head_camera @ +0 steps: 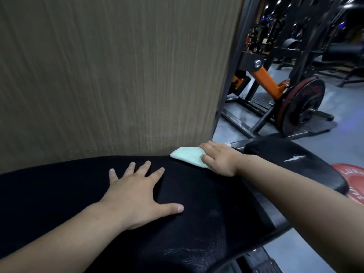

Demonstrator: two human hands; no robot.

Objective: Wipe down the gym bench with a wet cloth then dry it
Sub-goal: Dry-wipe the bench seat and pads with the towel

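Note:
The black padded gym bench (pixel 197 203) fills the lower half of the view, its long pad running left to right. My left hand (pixel 137 194) lies flat on the pad with the fingers spread. A folded pale green cloth (pixel 187 155) sits at the pad's far edge near the wall. My right hand (pixel 218 159) rests on top of the cloth, fingers fairly straight, pressing it onto the pad. A smaller black seat pad (pixel 291 160) with a white scuff lies to the right of that hand.
A brown wood-grain wall panel (pixel 108 75) stands directly behind the bench. At the right stands an orange-and-black plate-loaded machine (pixel 266 79) with a dark weight plate (pixel 303 107). A red plate (pixel 354 180) lies on the grey floor at the right edge.

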